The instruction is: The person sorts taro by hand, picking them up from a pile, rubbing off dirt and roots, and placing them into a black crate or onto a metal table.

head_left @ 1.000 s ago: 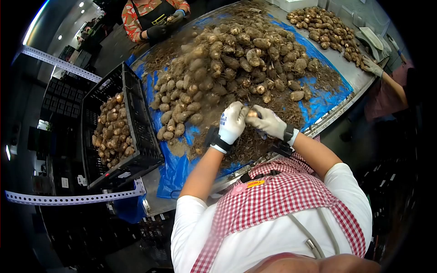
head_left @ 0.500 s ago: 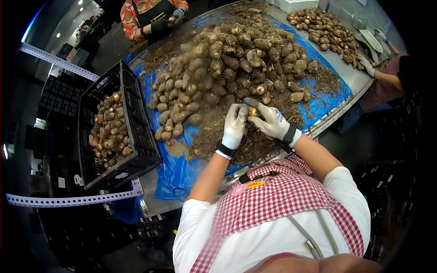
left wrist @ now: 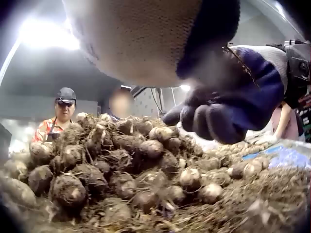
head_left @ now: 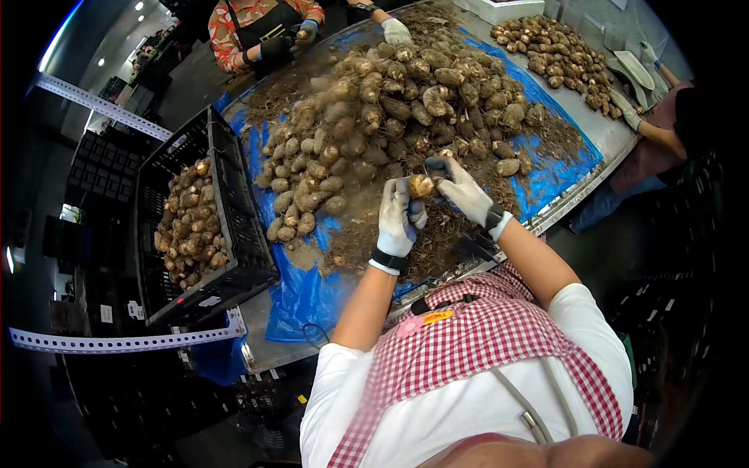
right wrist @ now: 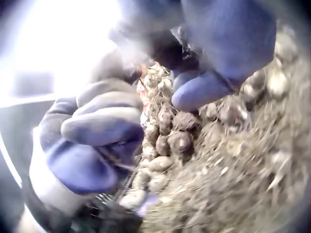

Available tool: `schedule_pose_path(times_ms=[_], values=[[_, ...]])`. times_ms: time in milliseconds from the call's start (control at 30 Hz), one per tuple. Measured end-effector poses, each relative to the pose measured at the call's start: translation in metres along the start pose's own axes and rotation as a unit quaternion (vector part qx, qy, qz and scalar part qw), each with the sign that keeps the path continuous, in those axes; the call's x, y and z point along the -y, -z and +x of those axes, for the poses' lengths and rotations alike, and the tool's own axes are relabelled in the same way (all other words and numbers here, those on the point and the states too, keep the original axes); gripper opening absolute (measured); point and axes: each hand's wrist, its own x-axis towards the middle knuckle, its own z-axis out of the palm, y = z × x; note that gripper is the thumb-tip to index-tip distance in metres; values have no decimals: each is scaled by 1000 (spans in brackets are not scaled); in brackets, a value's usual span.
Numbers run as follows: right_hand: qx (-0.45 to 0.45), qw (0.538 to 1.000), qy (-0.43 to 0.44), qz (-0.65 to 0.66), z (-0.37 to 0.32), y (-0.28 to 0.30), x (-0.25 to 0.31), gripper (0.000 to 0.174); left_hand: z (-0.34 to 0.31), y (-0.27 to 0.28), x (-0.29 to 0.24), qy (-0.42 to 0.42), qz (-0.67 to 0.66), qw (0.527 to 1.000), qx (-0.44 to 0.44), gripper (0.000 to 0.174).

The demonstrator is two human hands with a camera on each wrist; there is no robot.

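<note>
Tuber (head_left: 421, 186) between both gloved hands, above root litter (head_left: 425, 242) at the near side of the heap (head_left: 406, 101). Left hand (head_left: 396, 218): fingers curled round it. Right hand (head_left: 464, 193): fingers bent at its other side; contact and opening cannot be told. Handling, judged: light, firm, not fragile; loose soil may make it slip. Best hold: round the middle. Head view shows its pale patch and the black crate (head_left: 222, 168); left wrist view adds a dark cap (left wrist: 66, 94) beyond the heap; right wrist view is blurred
</note>
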Motion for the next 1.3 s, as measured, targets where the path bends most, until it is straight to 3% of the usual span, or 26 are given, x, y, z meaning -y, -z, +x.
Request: schedule_pose_path(times_ms=[33,67,133,167,200,233,333,433,567,600,700,733,767,833,900,967,1033,1100,1133,1233,1300], values=[[-15,997,42,-61,2,3,-2,39,0,4,-2,-13,32,999,-7,44],[4,999,-40,-1,-10,-2,31,45,-2,8,-3,-25,64,998,-15,44],[104,989,-19,-101,-14,-6,47,47,-4,1,-9,-28,150,987,-48,47],[152,977,-9,-150,-16,-8,49,48,-3,-9,-12,11,234,969,-82,53],[101,980,81,-148,-16,-14,39,49,2,-7,-4,-68,308,945,-87,50],[105,983,70,-135,-17,-12,41,48,7,-4,2,-149,377,910,-92,47],[120,983,47,-130,-20,-8,50,45,6,-13,-21,-228,564,791,-65,30],[140,981,31,-128,-21,-7,50,44,2,-25,-29,-245,532,810,-31,23],[156,972,84,-155,-24,-7,47,46,13,-31,-36,-319,636,702,11,6],[149,941,180,-245,-18,-7,31,48,16,-34,-35,-305,648,698,4,5],[127,974,103,-160,-30,-8,33,50,23,-28,-30,-156,608,777,-48,10],[137,977,22,-160,-35,-5,43,52,29,-16,-27,-135,590,792,-80,11],[105,972,128,-166,-31,0,26,52,34,6,-21,-116,643,748,-113,9],[93,988,6,-125,-38,7,41,51,32,30,-10,-108,653,735,-147,8],[68,993,-6,-93,-37,14,29,49,22,26,-5,-184,594,779,-72,24],[60,996,-24,-61,-37,20,19,46,8,10,-5,-154,559,814,-38,34],[63,997,-43,-27,-36,24,14,44,-2,1,-10,49,396,917,-1,36],[71,996,-42,-43,-35,20,15,41,-8,-18,-12,-74,509,857,18,26],[80,995,-57,-26,-36,18,14,41,-9,-24,-18,-62,528,847,-2,22],[91,992,-71,-59,-35,17,17,42,-4,-23,-22,-242,662,709,38,18],[100,987,-65,-109,-37,19,28,44,-6,-30,-33,-185,719,666,76,10]])
